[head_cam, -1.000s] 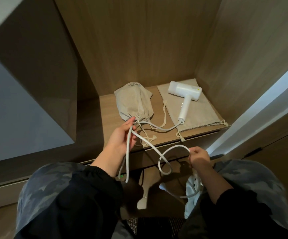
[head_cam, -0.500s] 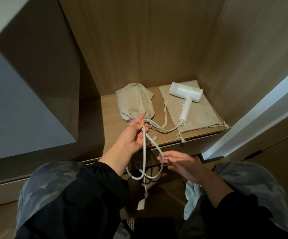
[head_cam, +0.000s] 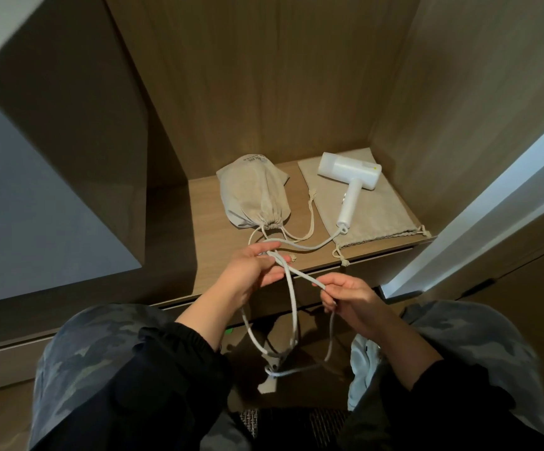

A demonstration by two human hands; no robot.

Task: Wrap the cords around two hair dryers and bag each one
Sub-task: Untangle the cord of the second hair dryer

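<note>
**Cord looped between both hands, dryer unbagged on the shelf**

Left hand (head_cam: pixel 251 271), at 9 o'clock from the right one, pinching the white cord (head_cam: pixel 291 301) between thumb and fingers where several strands cross. Right hand (head_cam: pixel 348 297) closed on one strand of the same cord, thumb and forefinger nipping it at a bend. Between the two hands, a short straight run. Below them, toward 6 o'clock, slack loops hanging down to the plug (head_cam: pixel 273 361), in shadow under the shelf's front edge.

From the left hand toward 2 o'clock, one strand running across the shelf (head_cam: pixel 212 229) to the foot of the handle of the hair dryer (head_cam: pixel 348 177). Dryer white, lying on its side at 1 o'clock in the wooden recess, handle pointing to about 6 o'clock. Under it, a flat beige bag (head_cam: pixel 384 219), drawstring mouth at the shelf's front edge.

At 9 o'clock from the dryer, near it, a second bag (head_cam: pixel 254 193), full and cinched shut, drawstrings trailing toward the left hand. Contents of that bag hidden.
</note>
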